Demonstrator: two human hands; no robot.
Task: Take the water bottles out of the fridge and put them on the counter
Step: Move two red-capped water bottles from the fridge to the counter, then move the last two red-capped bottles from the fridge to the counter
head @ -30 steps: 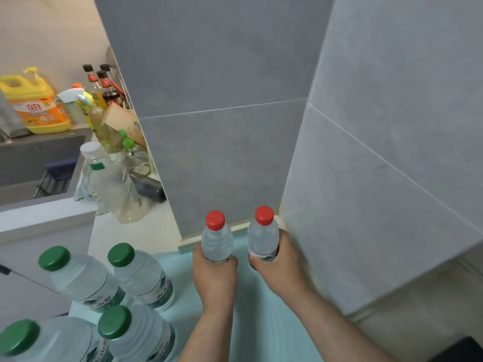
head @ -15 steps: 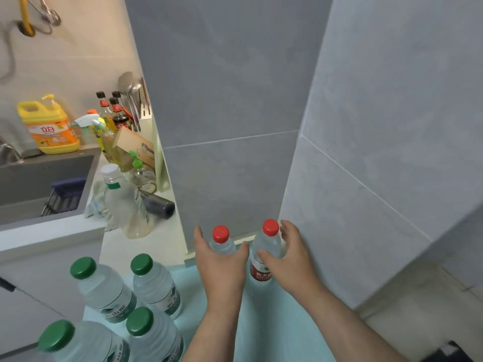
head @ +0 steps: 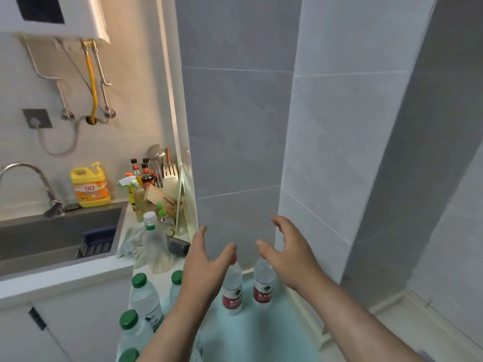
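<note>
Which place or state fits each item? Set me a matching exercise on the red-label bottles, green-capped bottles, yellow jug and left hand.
Column one:
1. red-label bottles
2. green-capped bottles
3. yellow jug
4. left hand

Column two:
A. beside the tap, behind the sink
B. open, holding nothing
C. upright on the mat, near the grey wall
D. clustered at the bottom left of the view

Pairs: 1-C, 2-D, 3-A, 4-B.
</note>
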